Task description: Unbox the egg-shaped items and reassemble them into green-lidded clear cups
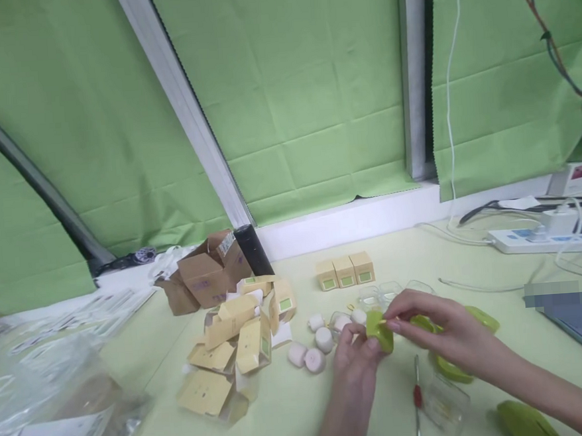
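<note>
My left hand (357,359) holds a small lime-green plastic piece (379,337) between thumb and fingers. My right hand (435,317) pinches a thin yellowish sliver (384,322) against that piece; its exact kind is too small to make out. Left of my hands lie several pale pinkish-white cylinders (315,360). Beneath and beside my right forearm are more lime-green plastic parts (454,368), partly hidden. A thin metal tool with a red middle (417,396) lies on the table, beside a clear plastic container (446,406).
Several opened yellow cartons (208,390) are heaped to the left, before a brown cardboard box (208,277) and a black cylinder (253,250). Three small yellow boxes (344,272) stand behind my hands. A power strip (516,242) with cables and a dark flat device (577,324) lie right.
</note>
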Action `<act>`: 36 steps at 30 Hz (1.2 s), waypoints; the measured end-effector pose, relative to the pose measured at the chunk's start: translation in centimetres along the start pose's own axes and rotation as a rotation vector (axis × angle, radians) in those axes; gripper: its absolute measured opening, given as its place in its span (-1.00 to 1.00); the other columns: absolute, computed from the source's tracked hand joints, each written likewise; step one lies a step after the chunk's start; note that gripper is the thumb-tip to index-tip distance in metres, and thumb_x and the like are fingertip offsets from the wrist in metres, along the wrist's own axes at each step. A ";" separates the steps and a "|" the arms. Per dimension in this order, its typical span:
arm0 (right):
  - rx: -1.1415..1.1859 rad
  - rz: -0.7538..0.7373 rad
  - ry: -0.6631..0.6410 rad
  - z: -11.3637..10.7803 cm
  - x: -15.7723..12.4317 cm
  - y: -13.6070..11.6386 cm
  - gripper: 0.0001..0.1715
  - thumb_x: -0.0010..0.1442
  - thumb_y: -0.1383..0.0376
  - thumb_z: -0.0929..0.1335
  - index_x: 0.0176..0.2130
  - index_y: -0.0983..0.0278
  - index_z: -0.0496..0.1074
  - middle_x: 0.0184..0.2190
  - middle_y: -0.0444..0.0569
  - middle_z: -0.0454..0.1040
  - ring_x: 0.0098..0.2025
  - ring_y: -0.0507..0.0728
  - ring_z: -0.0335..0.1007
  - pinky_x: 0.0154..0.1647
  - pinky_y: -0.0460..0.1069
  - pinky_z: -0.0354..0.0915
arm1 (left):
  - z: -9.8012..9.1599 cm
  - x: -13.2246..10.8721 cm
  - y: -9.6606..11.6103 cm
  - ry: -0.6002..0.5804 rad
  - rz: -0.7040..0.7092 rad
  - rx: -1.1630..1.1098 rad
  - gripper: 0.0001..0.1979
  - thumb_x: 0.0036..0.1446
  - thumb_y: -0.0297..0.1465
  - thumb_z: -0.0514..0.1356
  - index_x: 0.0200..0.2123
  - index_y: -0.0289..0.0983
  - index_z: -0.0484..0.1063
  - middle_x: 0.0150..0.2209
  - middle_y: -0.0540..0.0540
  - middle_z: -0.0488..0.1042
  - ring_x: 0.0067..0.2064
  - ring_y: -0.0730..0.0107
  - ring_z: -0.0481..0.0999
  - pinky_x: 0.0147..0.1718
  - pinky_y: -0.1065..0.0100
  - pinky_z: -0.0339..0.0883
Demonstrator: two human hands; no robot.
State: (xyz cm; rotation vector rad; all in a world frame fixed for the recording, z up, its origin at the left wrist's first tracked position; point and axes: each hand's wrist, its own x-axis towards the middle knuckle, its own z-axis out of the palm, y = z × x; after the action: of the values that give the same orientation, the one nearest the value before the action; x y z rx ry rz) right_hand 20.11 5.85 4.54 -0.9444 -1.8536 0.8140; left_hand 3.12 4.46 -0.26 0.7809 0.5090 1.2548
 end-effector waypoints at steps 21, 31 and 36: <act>-0.291 -0.113 -0.085 1.1 -0.2 0.5 -0.81 0.26 0.22 0.27 -0.31 0.18 0.45 -0.37 -0.03 0.48 -0.26 0.19 0.37 -0.27 0.09 0.33 | -0.1 -0.2 -0.8 -0.012 -0.059 -0.118 -0.81 0.18 -0.36 0.14 -0.20 -0.34 0.46 -0.17 -0.16 0.47 -0.17 0.38 0.42 -0.13 0.32 0.30; -0.601 -0.336 0.058 2.3 -0.9 1.8 -0.79 0.29 0.32 0.23 -0.31 0.23 0.43 -0.40 -0.01 0.52 -0.35 0.14 0.35 -0.35 0.04 0.25 | 0.0 -0.4 -1.5 0.002 -0.041 -0.179 -0.81 0.16 -0.37 0.17 -0.22 -0.37 0.47 -0.15 -0.20 0.50 -0.14 0.35 0.46 -0.05 0.25 0.30; -0.715 -0.391 0.066 2.8 -1.1 2.3 -0.73 0.28 0.37 0.20 -0.36 0.23 0.42 -0.44 -0.02 0.49 -0.41 0.12 0.30 -0.41 0.00 0.18 | -0.5 -0.4 -1.9 0.043 -0.069 -0.146 -0.85 0.15 -0.38 0.19 -0.29 -0.38 0.45 -0.25 -0.16 0.50 -0.24 0.42 0.47 -0.16 0.33 0.34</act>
State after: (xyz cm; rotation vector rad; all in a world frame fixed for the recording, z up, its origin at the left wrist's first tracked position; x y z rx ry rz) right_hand 18.58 5.62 1.07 -0.9549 -2.2110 -0.1403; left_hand 3.87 3.98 -2.05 0.6103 0.4700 1.2325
